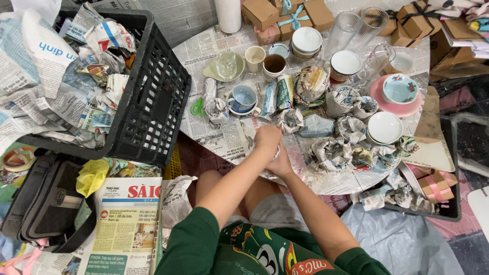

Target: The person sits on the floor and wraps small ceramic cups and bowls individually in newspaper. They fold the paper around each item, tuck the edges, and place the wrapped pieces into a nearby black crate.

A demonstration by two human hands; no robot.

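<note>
Head view, looking straight down: a low table (214, 137) spread with newspaper sheets is seen, crowded with cups, bowls, glasses and crumpled paper bundles. A black plastic crate (153, 97) stuffed with loose newspaper is set at its left edge, with a dark bag (46, 203) and a folded newspaper (127, 224) on the floor beneath. Brown cardboard gift boxes (285, 15), some tied with pale blue ribbon, are ranged along the far edge; a pink-ribboned box (435, 186) lies at the right, near a pink saucer (395, 104) bearing a blue bowl.

Both hands are brought together at the near edge of the table. The left hand (266, 140) is clenched from above over a small paper-wrapped item (276, 153), and the right hand (281, 165) is cupped against it from below. So little of the item is shown that its long axis and facing cannot be told. A blue cup (243, 97) stands just beyond the hands.
</note>
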